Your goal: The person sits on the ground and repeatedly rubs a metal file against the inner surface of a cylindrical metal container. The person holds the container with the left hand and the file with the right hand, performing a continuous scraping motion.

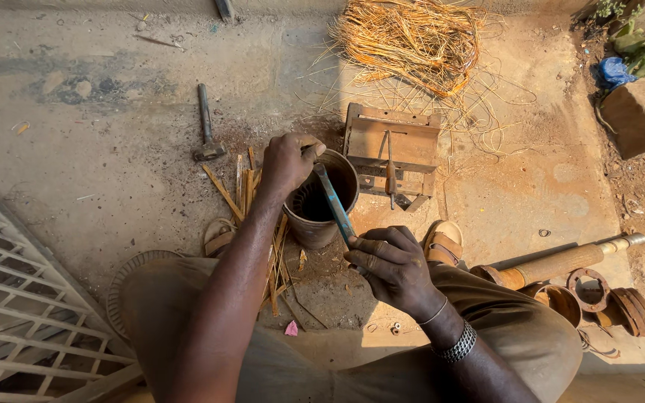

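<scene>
Seen from above, a seated person with bare forearms and two bare hands, the left hand (287, 160) and right hand (391, 263). The right wrist carries a thin metal bangle (434, 312) and, just behind it, a wide silver-coloured link bracelet (458, 345). Loose olive-khaki trousers (516, 328) cover both knees. A brown open-toed sandal (443, 242) shows on the right foot.

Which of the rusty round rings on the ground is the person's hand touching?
The tall rusty cylinder between the feet: the left hand grips its rim. The other rings lie untouched at the right, beside the pipe.
</scene>
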